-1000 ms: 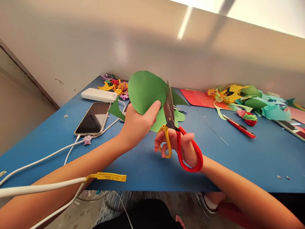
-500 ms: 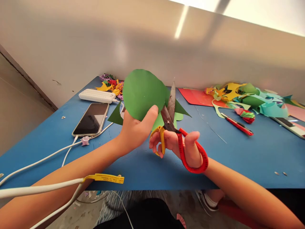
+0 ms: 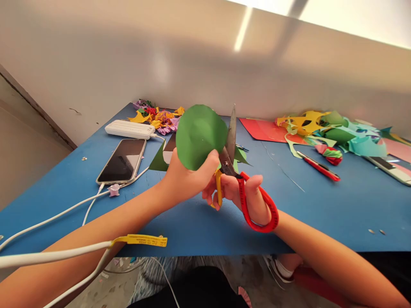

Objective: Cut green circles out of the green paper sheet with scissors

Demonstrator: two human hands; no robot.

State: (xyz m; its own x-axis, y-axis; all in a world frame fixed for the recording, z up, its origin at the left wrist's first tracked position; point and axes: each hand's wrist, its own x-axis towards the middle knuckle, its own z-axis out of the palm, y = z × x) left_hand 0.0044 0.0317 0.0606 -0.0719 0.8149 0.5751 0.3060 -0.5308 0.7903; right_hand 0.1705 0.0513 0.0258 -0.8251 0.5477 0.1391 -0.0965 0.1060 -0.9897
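My left hand [image 3: 189,175] pinches a rounded piece of green paper [image 3: 201,134] by its lower edge, with the thumb on the near face. The scissors [image 3: 231,137], with one yellow and one red handle loop, are in my right hand [image 3: 237,190], their blades pointing up. My fingers go through the yellow loop and my thumb through the red one. The blades stand at the paper's right edge, slightly parted; whether paper lies between them is hard to make out. Green paper offcuts [image 3: 159,158] lie on the table behind my hands.
On the left of the blue table [image 3: 80,171] are a phone [image 3: 123,160], a white power bank [image 3: 130,129] and white cables. Crumpled paper scraps [image 3: 167,122] are at the back. To the right lie a red sheet [image 3: 265,130], a red pen-like cutter [image 3: 317,166] and a scrap heap [image 3: 340,128].
The green paper has moved right and down with my left hand, closer to the scissors, and looks rounder at its right side. My right hand has stayed nearly still.
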